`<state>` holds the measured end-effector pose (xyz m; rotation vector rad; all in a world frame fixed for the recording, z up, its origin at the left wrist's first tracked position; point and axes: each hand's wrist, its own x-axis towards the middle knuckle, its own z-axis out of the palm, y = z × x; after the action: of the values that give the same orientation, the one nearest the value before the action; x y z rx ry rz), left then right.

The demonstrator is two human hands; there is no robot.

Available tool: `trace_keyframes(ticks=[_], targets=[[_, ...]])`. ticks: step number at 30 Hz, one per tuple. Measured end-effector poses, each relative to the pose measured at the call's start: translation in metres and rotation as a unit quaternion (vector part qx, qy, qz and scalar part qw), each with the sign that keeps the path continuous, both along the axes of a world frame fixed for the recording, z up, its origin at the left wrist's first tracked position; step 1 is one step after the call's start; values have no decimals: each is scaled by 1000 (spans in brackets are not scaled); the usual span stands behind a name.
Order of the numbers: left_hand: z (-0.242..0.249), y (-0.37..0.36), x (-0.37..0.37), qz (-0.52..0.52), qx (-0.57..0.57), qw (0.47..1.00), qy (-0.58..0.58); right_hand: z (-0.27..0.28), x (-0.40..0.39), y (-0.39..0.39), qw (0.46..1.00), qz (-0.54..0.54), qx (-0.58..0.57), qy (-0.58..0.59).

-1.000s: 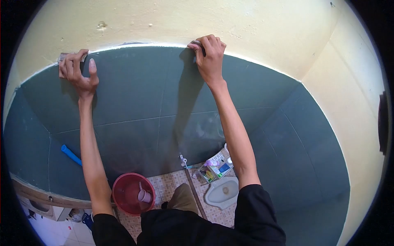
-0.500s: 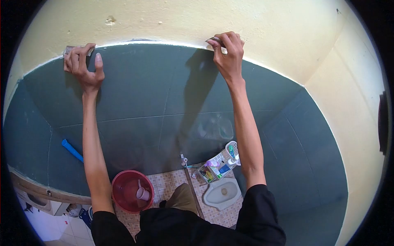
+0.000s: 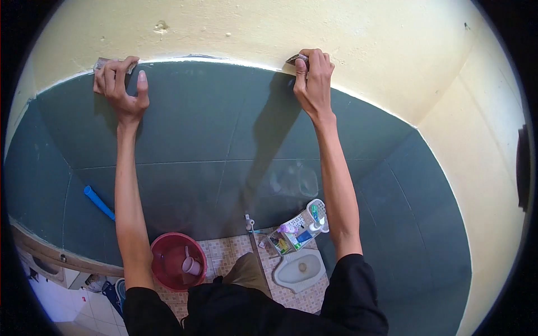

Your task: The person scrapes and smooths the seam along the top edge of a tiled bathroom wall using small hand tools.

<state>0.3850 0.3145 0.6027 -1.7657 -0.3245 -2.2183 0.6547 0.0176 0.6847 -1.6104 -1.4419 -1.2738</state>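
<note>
My left hand [image 3: 119, 92] is high on the left, its bent fingers pressing a flat grey-brown piece [image 3: 100, 64] against the wall at the white seam, with the thumb held apart. Its material is hard to make out. My right hand [image 3: 315, 81] pinches a small thin dark blade-like piece [image 3: 295, 59] between thumb and fingers at the same seam, farther right. Much of this piece is hidden in the grip. The white seam [image 3: 241, 63] runs between the cream wall [image 3: 252, 28] above and the dark green tiles [image 3: 190, 112] below.
Below stand a red basin [image 3: 162, 274] holding a pink dipper [image 3: 191, 265], a basket of toiletries [image 3: 291, 245] and a squat toilet [image 3: 300, 271]. A tap [image 3: 249, 223] and a blue pipe [image 3: 100, 203] are by the tiled wall. A dark object [image 3: 522, 168] is at the far right.
The camera view has shifted slightly. My right hand has turned, its thumb now lying more upright against the dark piece. The left hand keeps its hold on the grey-brown piece.
</note>
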Motion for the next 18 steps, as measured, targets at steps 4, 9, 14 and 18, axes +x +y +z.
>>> trace_keyframes(ticks=[4, 9, 14, 18], targets=[[-1, 2, 0, -5, 6, 1000, 0, 4, -6, 3, 999, 33, 9, -2], [-2, -1, 0, 0, -6, 1000, 4, 0, -6, 9, 997, 70, -6, -38], [-2, 1, -2, 6, -4, 1000, 16, -16, 10, 6, 996, 82, 23, 4], [-1, 1, -1, -10, 3, 1000, -3, -9, 4, 9, 997, 73, 12, 0]])
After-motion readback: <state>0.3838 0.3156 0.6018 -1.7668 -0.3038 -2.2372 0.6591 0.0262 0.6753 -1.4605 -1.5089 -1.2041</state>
